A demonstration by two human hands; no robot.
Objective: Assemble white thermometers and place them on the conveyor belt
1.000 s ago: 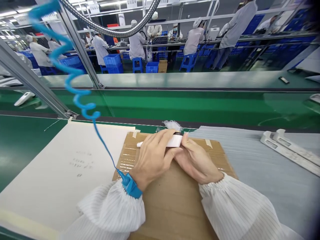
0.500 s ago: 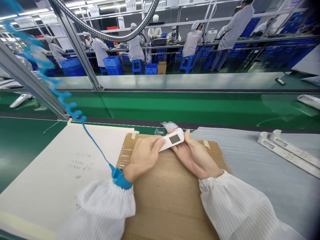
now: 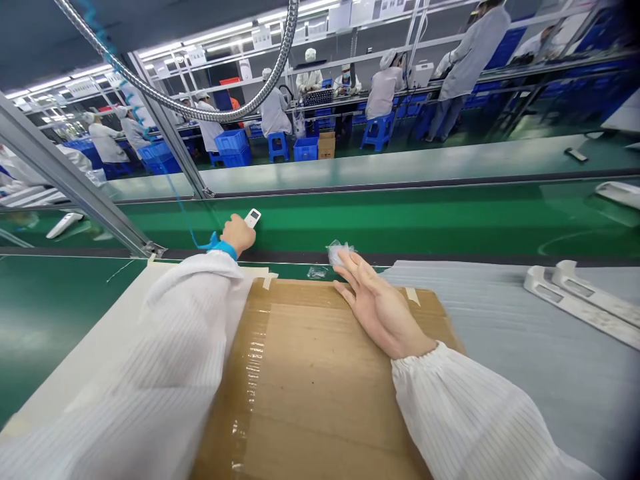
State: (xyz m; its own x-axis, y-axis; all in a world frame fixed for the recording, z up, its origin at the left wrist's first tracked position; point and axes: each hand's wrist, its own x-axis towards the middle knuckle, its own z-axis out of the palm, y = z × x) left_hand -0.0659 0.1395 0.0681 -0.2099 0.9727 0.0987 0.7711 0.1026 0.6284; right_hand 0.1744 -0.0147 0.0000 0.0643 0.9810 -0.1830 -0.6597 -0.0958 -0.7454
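Fingers left [image 3: 241, 232]: curled round smooth white plastic gadget [image 3: 253, 217], held above glossy green belt [image 3: 380, 223] | Fingers right [image 3: 353, 273]: spread, tips touching crinkly clear bag [image 3: 339, 253], hand resting on taped cardboard [image 3: 320, 380]

The left hand [image 3: 238, 235] hides the lower end of a white handheld device [image 3: 253, 217], and the device's small screen is too tiny to read. The right hand's fingers [image 3: 345, 261] cover part of a crumpled clear plastic bag [image 3: 340, 251], whose contents cannot be made out. The left sleeve [image 3: 150, 353] hides most of a white sheet [image 3: 113, 327], and it and the right sleeve [image 3: 465, 413] run off the bottom edge
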